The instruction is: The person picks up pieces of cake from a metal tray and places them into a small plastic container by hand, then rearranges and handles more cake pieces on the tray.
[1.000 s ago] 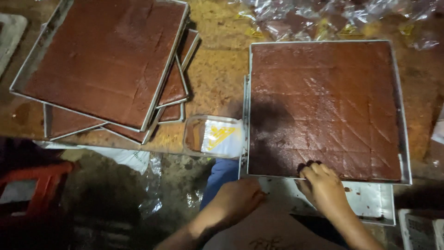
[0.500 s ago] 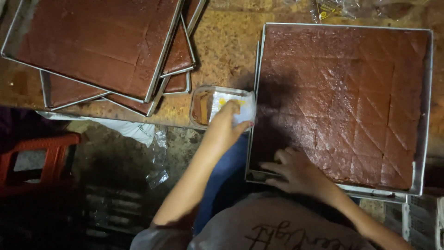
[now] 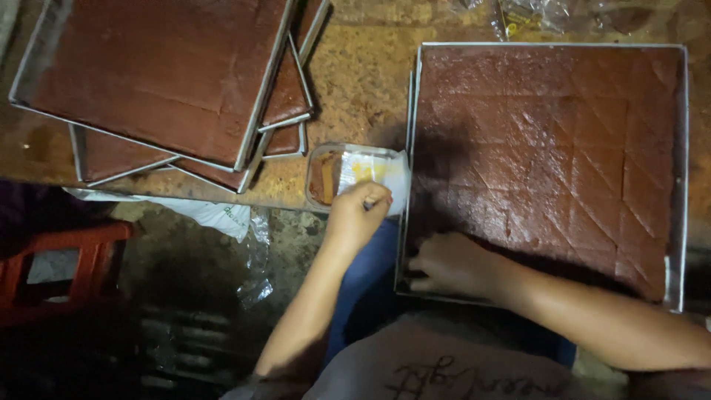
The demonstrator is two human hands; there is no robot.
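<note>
A large metal tray [image 3: 549,47] holds a brown slab [image 3: 563,148] scored into diamond pieces. My right hand [image 3: 452,264] rests on the slab's near left corner, fingers curled on the surface. My left hand [image 3: 357,215] is at the near edge of a small clear plastic container [image 3: 323,178], which holds a brown piece and has a white and yellow wrapper [image 3: 374,172] draped over it. The fingers are pinched on something small and dark at the wrapper's edge; what it is cannot be made out.
A stack of several metal trays [image 3: 159,81] filled with the same brown slab sits at the table's left. Clear plastic bags [image 3: 563,15] lie at the far edge. A red stool [image 3: 63,267] and white plastic sheeting [image 3: 200,211] are below the table's edge.
My left hand rose from below the table to the small container and now pinches at its near edge. My right hand stayed at the slab's near corner. The view shifted closer.
</note>
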